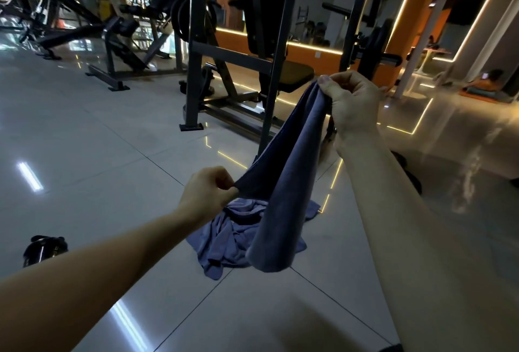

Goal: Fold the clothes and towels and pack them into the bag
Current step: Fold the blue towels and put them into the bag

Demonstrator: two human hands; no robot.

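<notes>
Blue towel [283, 183] held in the air between 2 hands, its lower end hanging over a crumpled blue cloth [238, 239] on the tiled floor [84, 141]. Right hand [354, 101] grips the upper end in curled fingers; left hand [207, 194] pinches a lower edge. Black bag [45, 249] lies at left; weight machine [238, 51] stands behind.

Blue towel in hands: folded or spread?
Not folded: blue towel hangs loose, pinched high by the right hand and lower by the left hand, above crumpled blue cloth.
</notes>
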